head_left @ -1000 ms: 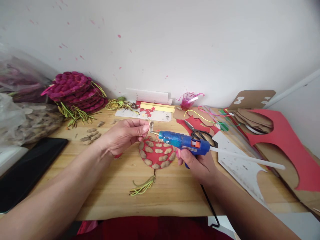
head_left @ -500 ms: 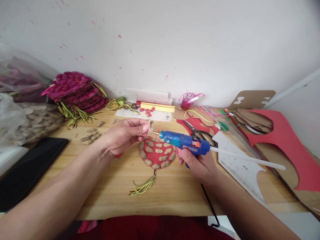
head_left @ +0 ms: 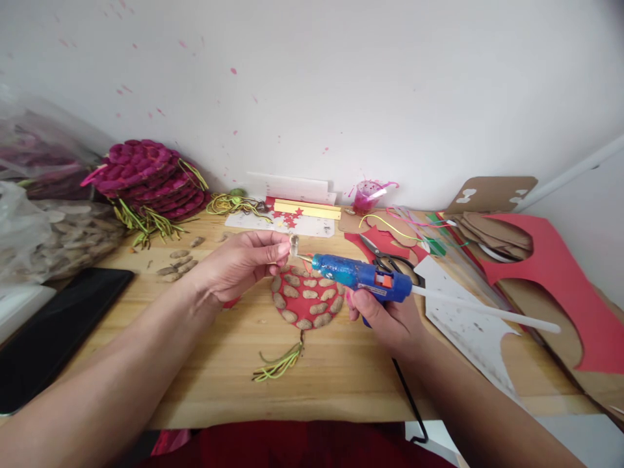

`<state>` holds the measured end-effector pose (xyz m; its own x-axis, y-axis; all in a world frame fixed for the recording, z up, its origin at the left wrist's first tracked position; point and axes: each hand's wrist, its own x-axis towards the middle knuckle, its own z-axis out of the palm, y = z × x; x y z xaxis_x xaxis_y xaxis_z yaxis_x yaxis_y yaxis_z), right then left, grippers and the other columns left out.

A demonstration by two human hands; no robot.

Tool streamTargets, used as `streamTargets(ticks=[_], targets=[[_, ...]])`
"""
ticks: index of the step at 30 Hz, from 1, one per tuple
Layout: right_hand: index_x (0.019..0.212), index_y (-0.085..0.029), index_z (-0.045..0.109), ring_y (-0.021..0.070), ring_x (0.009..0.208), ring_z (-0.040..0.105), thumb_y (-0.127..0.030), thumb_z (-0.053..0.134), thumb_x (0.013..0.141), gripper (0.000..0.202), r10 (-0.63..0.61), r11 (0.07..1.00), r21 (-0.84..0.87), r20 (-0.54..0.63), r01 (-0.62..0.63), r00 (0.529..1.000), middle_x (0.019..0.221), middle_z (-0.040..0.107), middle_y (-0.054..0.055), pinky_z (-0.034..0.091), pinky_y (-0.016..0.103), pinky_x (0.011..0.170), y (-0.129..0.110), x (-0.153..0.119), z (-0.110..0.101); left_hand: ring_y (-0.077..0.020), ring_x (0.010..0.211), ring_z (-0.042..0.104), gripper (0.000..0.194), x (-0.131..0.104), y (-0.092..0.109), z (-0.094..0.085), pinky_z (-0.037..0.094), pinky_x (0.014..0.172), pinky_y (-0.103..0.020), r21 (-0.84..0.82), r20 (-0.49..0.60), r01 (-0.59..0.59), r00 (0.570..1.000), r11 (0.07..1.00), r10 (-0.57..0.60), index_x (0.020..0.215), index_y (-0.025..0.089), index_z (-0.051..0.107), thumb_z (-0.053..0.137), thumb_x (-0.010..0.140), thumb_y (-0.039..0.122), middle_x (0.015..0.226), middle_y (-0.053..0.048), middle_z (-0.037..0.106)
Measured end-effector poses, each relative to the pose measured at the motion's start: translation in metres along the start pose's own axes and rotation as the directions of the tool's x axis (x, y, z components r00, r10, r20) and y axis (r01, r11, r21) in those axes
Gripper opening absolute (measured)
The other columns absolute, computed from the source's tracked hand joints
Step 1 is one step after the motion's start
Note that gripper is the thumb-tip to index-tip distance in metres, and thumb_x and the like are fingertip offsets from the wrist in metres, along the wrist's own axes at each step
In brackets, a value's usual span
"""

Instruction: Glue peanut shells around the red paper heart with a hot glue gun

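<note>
Between the thumb and fingertips of my left hand [head_left: 248, 260] is a peanut [head_left: 293, 242], with glossy glue on the side facing right. My right hand [head_left: 387, 318] grips a blue hot glue gun [head_left: 361, 274], its nozzle close to the peanut's lower end. A long white glue stick [head_left: 492, 308] juts from the gun's back. Below the hands lies a round red piece [head_left: 296, 303] covered with rows of peanuts; its upper part is partly hidden by the hands and gun. A yellow-green string tassel [head_left: 277, 364] hangs from its near edge.
Loose peanuts [head_left: 180, 263] and a black phone [head_left: 63, 328] lie left, near a bag of peanuts [head_left: 73, 237]. Stacked magenta pieces [head_left: 151, 179] stand behind. Black-handled scissors [head_left: 385, 257], white card [head_left: 463, 325] and cut red sheet [head_left: 550, 279] are on the right.
The glue gun has shifted very slightly right, its nozzle drawing a little away from the peanut. My left hand has hardly moved.
</note>
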<state>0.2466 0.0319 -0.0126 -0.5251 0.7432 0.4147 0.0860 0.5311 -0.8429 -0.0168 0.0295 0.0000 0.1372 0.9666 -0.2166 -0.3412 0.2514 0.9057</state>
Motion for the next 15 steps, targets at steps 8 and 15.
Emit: streamTargets(ticks=[8, 15], targets=[[0.073, -0.02, 0.061, 0.0171, 0.061, 0.057, -0.042, 0.053, 0.104, 0.039, 0.01, 1.0, -0.023, 0.013, -0.01, 1.0, 0.065, 0.061, 0.002, 0.045, 0.031, 0.058, 0.0011, -0.001, -0.0013, -0.007, 0.058, 0.053, 0.03, -0.0007, 0.001, 0.001, 0.045, 0.055, -0.016, -0.005, -0.009, 0.001, 1.0, 1.0, -0.002, 0.07, 0.012, 0.076, 0.099, 0.062, 0.03, 0.064, -0.001, 0.063], [0.072, -0.021, 0.06, 0.0172, 0.061, 0.056, -0.045, 0.053, 0.105, 0.041, 0.013, 1.0, -0.027, 0.011, -0.013, 1.0, 0.065, 0.06, 0.002, 0.044, 0.032, 0.057, 0.0009, -0.0007, -0.0006, -0.0074, 0.058, 0.052, 0.03, -0.0005, 0.0013, 0.0003, 0.045, 0.055, -0.017, 0.003, -0.002, -0.007, 1.0, 1.0, 0.007, 0.071, 0.013, 0.076, 0.099, 0.063, 0.03, 0.064, -0.001, 0.063]])
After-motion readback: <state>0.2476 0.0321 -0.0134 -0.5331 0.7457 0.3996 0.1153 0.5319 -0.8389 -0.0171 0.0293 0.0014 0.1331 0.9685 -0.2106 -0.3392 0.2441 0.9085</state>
